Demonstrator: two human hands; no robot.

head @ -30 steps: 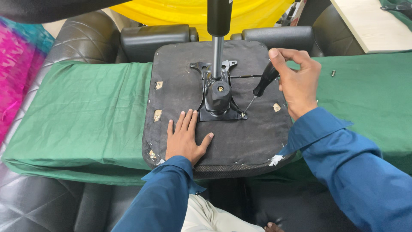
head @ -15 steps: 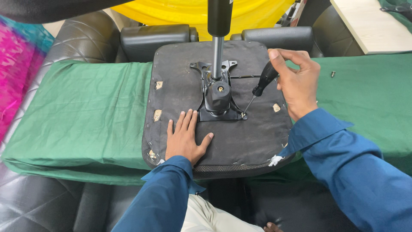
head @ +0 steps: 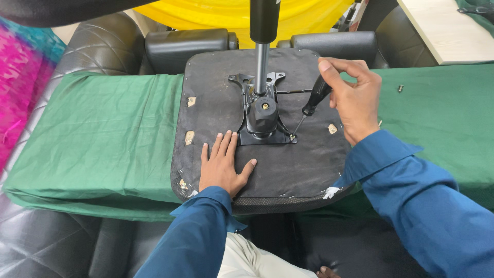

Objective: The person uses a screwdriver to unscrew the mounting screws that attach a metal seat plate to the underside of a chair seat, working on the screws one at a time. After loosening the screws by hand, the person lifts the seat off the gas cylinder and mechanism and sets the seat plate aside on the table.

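One green cloth-covered worktop (head: pixel 103 139) carries one upturned black fabric-backed chair seat (head: pixel 303 170), lying flat with its near edge overhanging toward the person. One black metal mounting plate (head: pixel 263 135) sits at the seat's centre, with one silver gas-lift column (head: pixel 262 61) rising from it; the column makes the assembly top-heavy, so in my judgement the seat could rock or slide on the cloth if pressure comes off it. The left hand (head: pixel 222 166) lies flat, fingers spread and grasping nothing, pressing the seat just below the plate. The right hand (head: pixel 350 98) is clenched around one black-handled screwdriver (head: pixel 312 103), its tip set at one fastener (head: pixel 292 137) on the plate's near right corner. The tool stands at a slant; the likely fault is the tip camming out, gouging the fabric or skidding toward the left hand nearby. One small loose screw (head: pixel 400 88) lies on the cloth well apart to the right and could roll off unnoticed.
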